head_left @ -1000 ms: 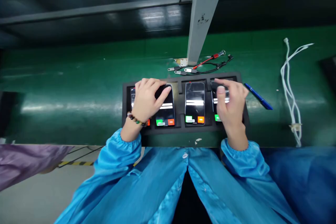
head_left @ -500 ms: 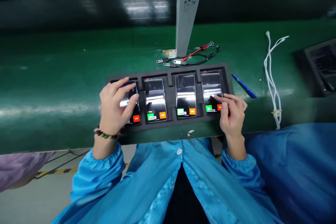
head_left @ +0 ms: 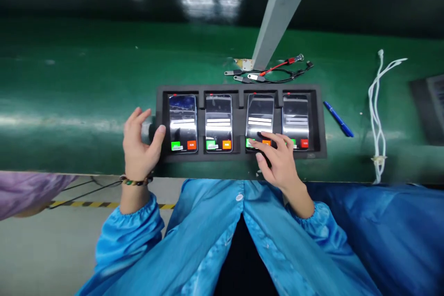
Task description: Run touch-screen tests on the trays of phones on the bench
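Observation:
Several phones lie face up in the slots of a black foam tray (head_left: 239, 156). Each screen shows a green and a red or orange box near its bottom. My left hand (head_left: 140, 145), fingers apart and holding nothing, is beside the tray's left end, near the leftmost phone (head_left: 182, 115). My right hand (head_left: 277, 159) reaches over the third phone (head_left: 261, 111), a fingertip at its green box. Its fingers are spread and hold nothing. These fingers also partly cover the lower left of the rightmost phone (head_left: 296, 113). The second phone (head_left: 218, 113) lies uncovered.
Black and red cables (head_left: 277, 71) lie behind the tray by a grey post (head_left: 280, 14). A blue pen (head_left: 338, 119) and a tied white cable (head_left: 376, 115) are to the right. Another dark tray (head_left: 426, 111) sits at the far right. People's clothing shows at both sides.
My right hand has moved left from the rightmost phone to the third one. My left hand has moved off the leftmost phone to the tray's left side. The camera view has shifted.

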`<state>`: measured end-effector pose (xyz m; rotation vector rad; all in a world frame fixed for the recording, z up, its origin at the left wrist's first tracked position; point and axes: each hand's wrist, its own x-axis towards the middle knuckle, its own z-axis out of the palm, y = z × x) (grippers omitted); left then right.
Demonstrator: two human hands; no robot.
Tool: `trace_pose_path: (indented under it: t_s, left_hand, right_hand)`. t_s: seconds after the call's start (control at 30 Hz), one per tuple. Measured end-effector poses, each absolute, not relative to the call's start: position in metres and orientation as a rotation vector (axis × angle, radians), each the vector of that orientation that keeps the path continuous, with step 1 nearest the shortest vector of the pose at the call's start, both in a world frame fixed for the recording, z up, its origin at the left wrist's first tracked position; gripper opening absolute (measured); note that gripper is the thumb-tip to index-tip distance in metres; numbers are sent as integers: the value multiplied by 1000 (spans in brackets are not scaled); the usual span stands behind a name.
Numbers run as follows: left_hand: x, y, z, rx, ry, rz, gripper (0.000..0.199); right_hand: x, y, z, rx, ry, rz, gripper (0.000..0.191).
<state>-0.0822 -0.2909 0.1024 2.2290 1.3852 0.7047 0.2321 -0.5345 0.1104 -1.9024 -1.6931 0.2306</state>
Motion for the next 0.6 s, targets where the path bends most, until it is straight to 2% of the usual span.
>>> trace_pose_path:
  t_s: [0.2, 0.33, 0.47, 0.6]
  left_hand:
    - [-99, -296, 89, 1987, 1227, 602, 78]
    - [-98, -300, 89, 1997, 1189, 545, 87]
    - [-97, -297, 86, 2061, 1230, 565, 88]
    - [-93, -292, 84, 2060, 1214, 584, 85]
  right_hand:
    - [189, -484, 114, -1691, -1947, 439, 38]
    - [177, -467, 117, -1613, -1985, 433, 36]
    - [219, -493, 123, -1733, -1758, 286, 35]
    - [294, -543, 116, -2031, -1190, -99, 38]
